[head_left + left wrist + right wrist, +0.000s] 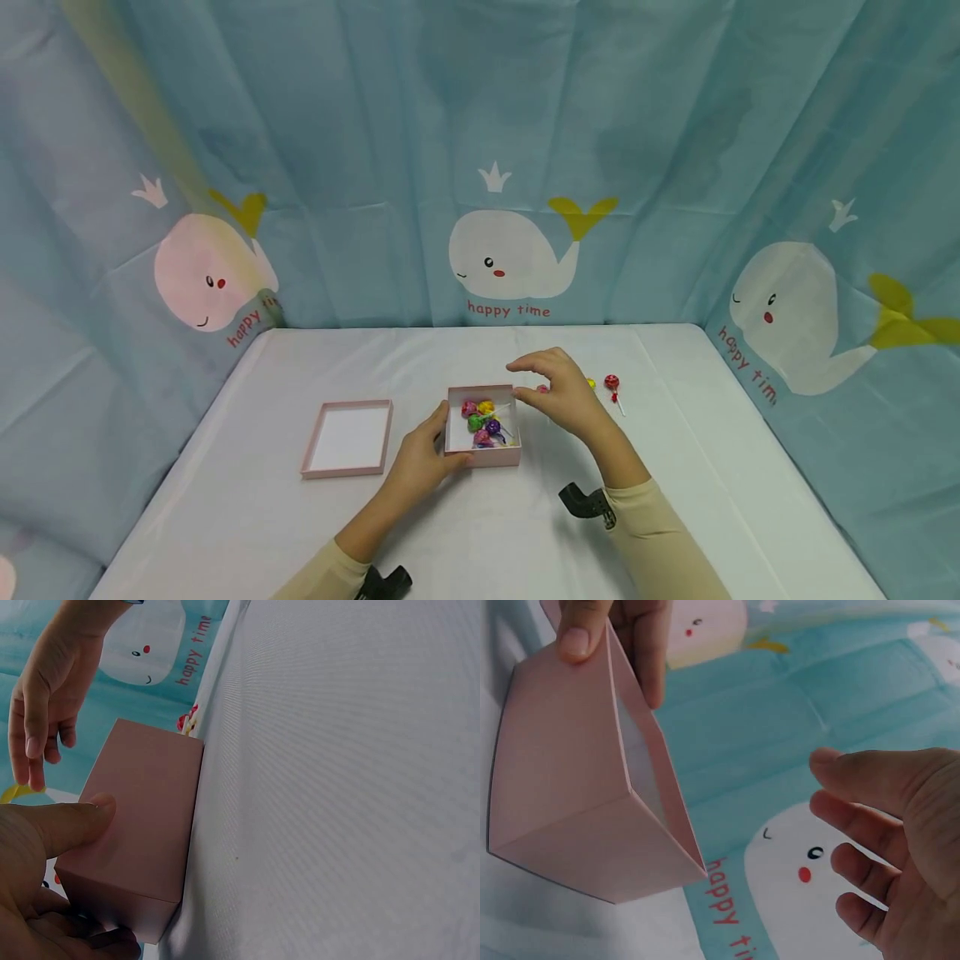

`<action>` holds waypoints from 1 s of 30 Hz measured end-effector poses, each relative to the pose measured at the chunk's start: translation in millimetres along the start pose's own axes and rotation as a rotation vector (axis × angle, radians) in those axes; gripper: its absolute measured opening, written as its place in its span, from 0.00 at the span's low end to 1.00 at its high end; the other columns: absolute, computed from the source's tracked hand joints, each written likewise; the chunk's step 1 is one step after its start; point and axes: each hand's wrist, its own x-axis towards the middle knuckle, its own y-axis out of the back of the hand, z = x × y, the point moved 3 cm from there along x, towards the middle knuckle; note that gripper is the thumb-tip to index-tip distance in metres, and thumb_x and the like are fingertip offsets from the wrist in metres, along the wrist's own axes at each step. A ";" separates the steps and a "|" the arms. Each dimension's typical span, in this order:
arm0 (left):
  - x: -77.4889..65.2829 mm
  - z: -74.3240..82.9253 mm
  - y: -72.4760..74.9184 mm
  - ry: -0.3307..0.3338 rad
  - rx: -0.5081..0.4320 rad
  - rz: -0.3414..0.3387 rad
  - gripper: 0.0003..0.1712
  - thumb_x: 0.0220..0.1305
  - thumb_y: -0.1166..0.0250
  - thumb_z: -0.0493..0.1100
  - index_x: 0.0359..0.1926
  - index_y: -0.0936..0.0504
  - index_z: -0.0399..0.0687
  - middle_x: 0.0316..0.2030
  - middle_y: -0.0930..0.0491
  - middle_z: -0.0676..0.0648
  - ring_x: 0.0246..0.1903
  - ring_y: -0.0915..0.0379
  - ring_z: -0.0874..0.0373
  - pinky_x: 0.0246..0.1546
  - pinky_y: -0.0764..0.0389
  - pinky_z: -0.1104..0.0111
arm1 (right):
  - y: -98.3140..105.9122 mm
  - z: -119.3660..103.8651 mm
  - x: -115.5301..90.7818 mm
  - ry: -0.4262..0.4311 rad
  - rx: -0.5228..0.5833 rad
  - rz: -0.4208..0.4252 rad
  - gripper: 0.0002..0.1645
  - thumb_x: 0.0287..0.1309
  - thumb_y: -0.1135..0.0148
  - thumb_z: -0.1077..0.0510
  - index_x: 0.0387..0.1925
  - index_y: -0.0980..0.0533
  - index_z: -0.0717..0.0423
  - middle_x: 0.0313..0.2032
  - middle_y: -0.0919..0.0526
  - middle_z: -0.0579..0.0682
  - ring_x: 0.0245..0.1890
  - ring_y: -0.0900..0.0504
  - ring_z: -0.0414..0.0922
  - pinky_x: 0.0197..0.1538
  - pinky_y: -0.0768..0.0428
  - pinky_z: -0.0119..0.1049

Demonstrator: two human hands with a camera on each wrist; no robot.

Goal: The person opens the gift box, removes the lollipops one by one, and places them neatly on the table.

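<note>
My head view alone lets me see the lollipops (477,423) lying inside the pink box (497,457) on the bench (480,533), the shallow pink lid (345,473) left of the box, and a red lollipop (612,382) beyond it to the right. My left wrist view shows the left hand (422,457) gripping the box, thumb flat against its near wall. My right wrist view shows the right hand (561,392) holding nothing, fingers loosely bent, thumb apart, beside the box.
</note>
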 end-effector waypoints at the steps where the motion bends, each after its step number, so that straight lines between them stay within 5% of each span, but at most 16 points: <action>1: -0.1 -0.1 0.0 -0.003 0.005 0.002 0.57 0.54 0.19 0.45 0.77 0.41 0.34 0.76 0.41 0.37 0.74 0.41 0.41 0.70 0.31 0.52 | -2.5 -1.2 1.0 0.002 -0.005 -0.022 0.19 0.58 0.24 0.56 0.52 0.15 0.42 0.54 0.14 0.40 0.56 0.25 0.43 0.59 0.21 0.49; 10: 0.5 0.3 0.8 -0.018 0.011 0.003 0.57 0.53 0.19 0.44 0.77 0.41 0.33 0.76 0.40 0.37 0.74 0.40 0.41 0.69 0.30 0.52 | -28.5 -8.1 12.5 0.072 -0.093 -0.208 0.20 0.57 0.23 0.55 0.52 0.14 0.47 0.51 0.13 0.40 0.54 0.24 0.42 0.59 0.23 0.48; 20: -0.5 -0.1 2.3 -0.018 -0.017 -0.004 0.57 0.54 0.19 0.45 0.78 0.42 0.35 0.77 0.41 0.37 0.74 0.41 0.41 0.69 0.30 0.52 | -56.6 -3.2 19.6 0.048 -0.130 -0.412 0.18 0.58 0.24 0.55 0.51 0.13 0.48 0.48 0.11 0.41 0.51 0.23 0.46 0.54 0.22 0.45; 24: -0.7 0.4 2.1 -0.026 -0.027 -0.010 0.58 0.54 0.19 0.46 0.78 0.42 0.35 0.77 0.42 0.37 0.74 0.41 0.41 0.69 0.30 0.52 | -65.0 -1.2 20.0 0.039 -0.143 -0.477 0.16 0.56 0.23 0.53 0.48 0.12 0.47 0.44 0.10 0.42 0.48 0.22 0.50 0.47 0.24 0.41; 30: -1.1 0.6 2.5 -0.033 -0.009 -0.009 0.58 0.53 0.19 0.47 0.77 0.42 0.34 0.77 0.41 0.38 0.73 0.39 0.42 0.69 0.30 0.53 | -72.7 -1.2 20.2 0.077 -0.217 -0.515 0.13 0.54 0.21 0.50 0.42 0.11 0.43 0.39 0.11 0.36 0.43 0.23 0.42 0.50 0.29 0.41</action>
